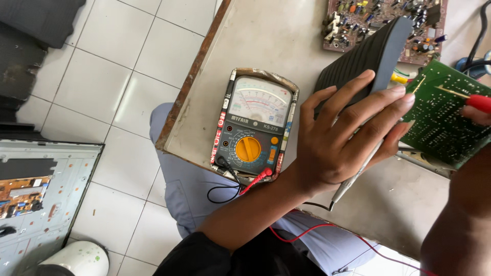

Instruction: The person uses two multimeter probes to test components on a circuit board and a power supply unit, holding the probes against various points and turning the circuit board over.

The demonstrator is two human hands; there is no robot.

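The left hand grips a green circuit board just right of the meter on the table; its fingers spread across the board's left edge, with a grey probe tucked under the palm. The right hand, at the board's far right, pinches a red probe against the board's face. A ribbed dark casing lies beneath the fingers.

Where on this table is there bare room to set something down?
The table is bare between its wooden left edge, the meter and the brown circuit board at the back. A smaller bare patch lies at the near edge, under the left hand. The right side is crowded: ribbed black part, green circuit board, right hand.
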